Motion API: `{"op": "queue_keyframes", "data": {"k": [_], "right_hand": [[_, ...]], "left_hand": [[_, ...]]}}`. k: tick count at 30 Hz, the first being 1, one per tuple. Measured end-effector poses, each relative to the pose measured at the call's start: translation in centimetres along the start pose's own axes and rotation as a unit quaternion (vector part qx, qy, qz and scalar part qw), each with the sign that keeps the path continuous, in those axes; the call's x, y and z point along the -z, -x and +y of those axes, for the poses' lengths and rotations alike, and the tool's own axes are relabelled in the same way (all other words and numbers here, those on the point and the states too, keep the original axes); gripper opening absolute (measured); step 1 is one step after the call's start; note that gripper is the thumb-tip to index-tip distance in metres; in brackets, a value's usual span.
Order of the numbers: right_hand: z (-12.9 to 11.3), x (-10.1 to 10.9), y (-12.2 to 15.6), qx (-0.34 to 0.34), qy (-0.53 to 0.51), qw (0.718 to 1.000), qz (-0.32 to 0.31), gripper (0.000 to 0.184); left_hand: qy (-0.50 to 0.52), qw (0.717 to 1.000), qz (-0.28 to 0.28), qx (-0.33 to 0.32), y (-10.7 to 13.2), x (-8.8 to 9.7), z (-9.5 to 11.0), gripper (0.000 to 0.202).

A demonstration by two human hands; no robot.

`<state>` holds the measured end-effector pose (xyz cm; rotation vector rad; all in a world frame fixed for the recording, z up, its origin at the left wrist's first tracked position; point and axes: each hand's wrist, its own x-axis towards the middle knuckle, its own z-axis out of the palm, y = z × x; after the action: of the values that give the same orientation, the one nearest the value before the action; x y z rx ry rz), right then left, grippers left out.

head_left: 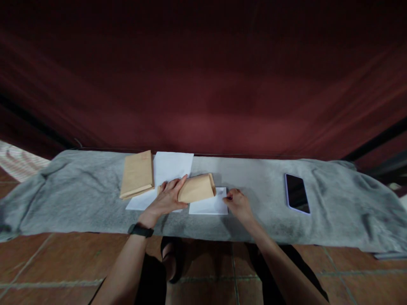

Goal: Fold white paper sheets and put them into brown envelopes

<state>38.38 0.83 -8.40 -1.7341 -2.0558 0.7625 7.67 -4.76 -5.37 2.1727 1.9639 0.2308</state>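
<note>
My left hand [165, 198] grips the left end of a brown paper envelope [197, 188] and holds it slightly above the grey cloth. My right hand [237, 202] pinches the right edge of a small folded white sheet [208, 206] that lies flat just below the envelope. A stack of brown envelopes [137, 173] lies to the left. A larger white sheet [171, 168] lies beside the stack and partly under my left hand. A black band sits on my left wrist.
A grey cloth [79, 195] covers the low table. A phone [296, 193] with a dark screen lies face up at the right. A dark red curtain hangs behind the table. The floor below is brown tile.
</note>
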Motion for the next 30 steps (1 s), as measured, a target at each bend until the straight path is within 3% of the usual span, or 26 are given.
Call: {"op": "queue_keyframes", "data": {"k": [7,15,20,24,30], "right_hand": [[-0.1,-1.1,-0.5,0.019,-0.185,0.982,0.032,0.006],[0.0,-1.8,-1.1,-0.003,-0.363,0.931,-0.023,0.024],[2.9,1.4,-3.2,0.011,-0.363,0.925,0.109,0.023],[3.9,3.8,-3.9,0.015,-0.384,0.895,0.228,0.036],[3.3,4.5,-3.5,0.043,-0.404,0.88,0.246,0.04]], "left_hand": [[0.012,1.0,-0.006,0.002,0.0,0.3,0.4,0.106],[0.018,1.0,-0.01,0.004,0.0,0.4,0.6,0.108],[0.01,1.0,-0.002,0.005,0.0,0.4,0.5,0.11],[0.007,1.0,0.004,-0.004,0.0,0.1,0.4,0.111],[0.01,1.0,0.003,0.003,-0.2,-0.1,0.5,0.113]]}}
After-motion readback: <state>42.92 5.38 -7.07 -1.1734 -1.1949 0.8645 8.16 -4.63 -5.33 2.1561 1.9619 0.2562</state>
